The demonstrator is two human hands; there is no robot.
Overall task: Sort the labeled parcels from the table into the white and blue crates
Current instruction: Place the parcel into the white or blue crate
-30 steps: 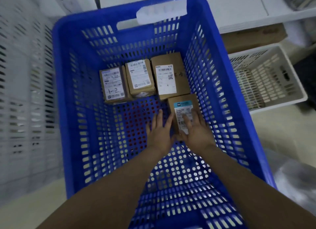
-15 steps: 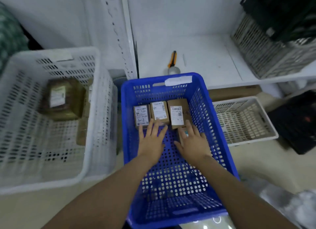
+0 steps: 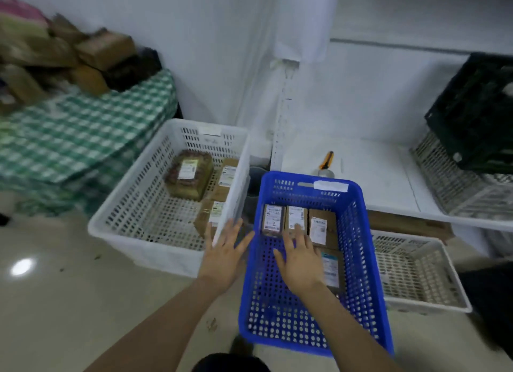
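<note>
Nothing held: L hand [image 3: 224,252] beside blue crate [image 3: 288,177], R hand [image 3: 302,266] over it, fingers of both spread. Four parcels [image 3: 273,219] lie at its far end. Drop judged done; next, a parcel to be fetched from table [image 3: 83,127], label checked.

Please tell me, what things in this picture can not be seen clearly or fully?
All in the head view:
Boxes on the checked cloth: blurred, labels unreadable.
Parcels in the blue crate: label print too small to read.
Parcel with the blue-topped label: partly covered by the right hand.
Brown parcels in the white crate: partly hidden by its right wall.
Black crate: cut off by the right edge.
</note>
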